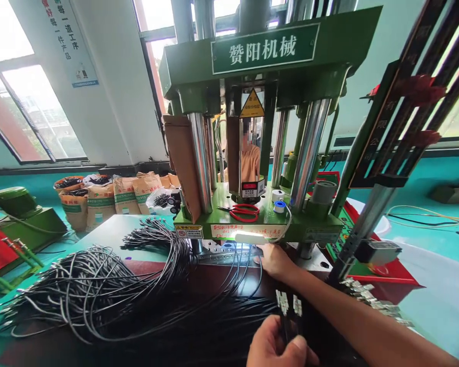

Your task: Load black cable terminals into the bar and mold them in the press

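Head view: left hand [271, 344], near, clasping black cables with silvery metal ends [282, 304]; right hand [277, 262], far, grip unclear, at grey metal plate [219, 258] beneath green steel press [268, 217], whose untimely stroke could pinch it.

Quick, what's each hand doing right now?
Left hand: closed, holding metal-tipped black cables.
Right hand: at the right end of the metal plate, fingers partly hidden; can't tell whether it grips anything.
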Tool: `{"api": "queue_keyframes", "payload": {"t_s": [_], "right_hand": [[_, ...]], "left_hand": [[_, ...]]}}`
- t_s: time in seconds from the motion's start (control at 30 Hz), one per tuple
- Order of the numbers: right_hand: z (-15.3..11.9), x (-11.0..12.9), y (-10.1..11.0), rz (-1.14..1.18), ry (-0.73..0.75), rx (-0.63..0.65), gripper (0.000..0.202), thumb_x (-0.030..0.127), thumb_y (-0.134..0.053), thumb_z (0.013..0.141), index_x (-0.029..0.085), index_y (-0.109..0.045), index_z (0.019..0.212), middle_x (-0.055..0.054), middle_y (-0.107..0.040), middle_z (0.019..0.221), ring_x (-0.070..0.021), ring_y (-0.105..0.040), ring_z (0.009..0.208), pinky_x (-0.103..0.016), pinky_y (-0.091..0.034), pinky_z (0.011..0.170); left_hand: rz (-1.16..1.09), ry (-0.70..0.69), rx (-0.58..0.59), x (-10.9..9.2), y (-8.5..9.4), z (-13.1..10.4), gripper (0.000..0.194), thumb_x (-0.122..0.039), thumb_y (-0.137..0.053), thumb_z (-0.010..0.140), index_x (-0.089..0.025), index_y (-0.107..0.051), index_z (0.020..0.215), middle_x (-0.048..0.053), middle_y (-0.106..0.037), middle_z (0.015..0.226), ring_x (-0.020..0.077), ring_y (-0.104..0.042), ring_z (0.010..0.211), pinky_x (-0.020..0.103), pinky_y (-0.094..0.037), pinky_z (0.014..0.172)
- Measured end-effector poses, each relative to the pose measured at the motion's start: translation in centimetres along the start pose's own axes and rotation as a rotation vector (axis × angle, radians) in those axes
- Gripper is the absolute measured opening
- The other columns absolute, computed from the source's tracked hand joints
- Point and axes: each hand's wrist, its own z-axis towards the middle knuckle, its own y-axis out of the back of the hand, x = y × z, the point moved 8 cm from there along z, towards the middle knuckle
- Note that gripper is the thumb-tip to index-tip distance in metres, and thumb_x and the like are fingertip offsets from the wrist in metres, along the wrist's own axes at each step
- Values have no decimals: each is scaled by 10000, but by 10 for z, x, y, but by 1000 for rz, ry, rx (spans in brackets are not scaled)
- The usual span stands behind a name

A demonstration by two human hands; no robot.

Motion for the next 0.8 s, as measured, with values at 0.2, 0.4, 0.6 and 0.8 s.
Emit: {"api": "queue_keyframes", "payload": {"t_s": [0.2, 0.4, 0.6, 0.8], "right_hand": [[-7, 4, 1, -93, -25, 43, 208, 354, -582, 897, 154, -642, 901, -30, -666, 944, -189, -627, 894, -398, -498, 820], [-60, -7, 35, -106, -64, 66, 183, 69, -580, 773, 99, -611, 951, -161, -623, 1051, -256, -610, 915, -388, -448, 789], [-121, -16, 70, 222, -75, 185, 317, 88, -484, 736, 230, -667, 952, 11, -691, 834, -163, -633, 765, -244, -458, 657], [-213, -44, 16, 1323, -609, -97, 530, 451, -655, 759, 291, -567, 1257, 67, -518, 498, -108, -469, 397, -201, -319, 369]], "left_hand": [[-56, 43, 22, -6, 2, -5, 613, -656, -755, 530, -211, -435, 802, -16, -595, 601, 119, -550, 415, 229, -375, 468], [108, 26, -51, -9, 10, -4, 651, -725, -673, 586, -201, -489, 926, -59, -525, 493, 81, -454, 368, 195, -298, 399], [-22, 112, 43, -7, -6, -6, 583, -609, -760, 566, -191, -502, 879, -42, -562, 531, 113, -541, 421, 219, -409, 452], [32, 104, 83, 0, -16, -3, 602, -620, -785, 525, -150, -550, 819, -20, -569, 572, 89, -497, 375, 217, -374, 406]]}}
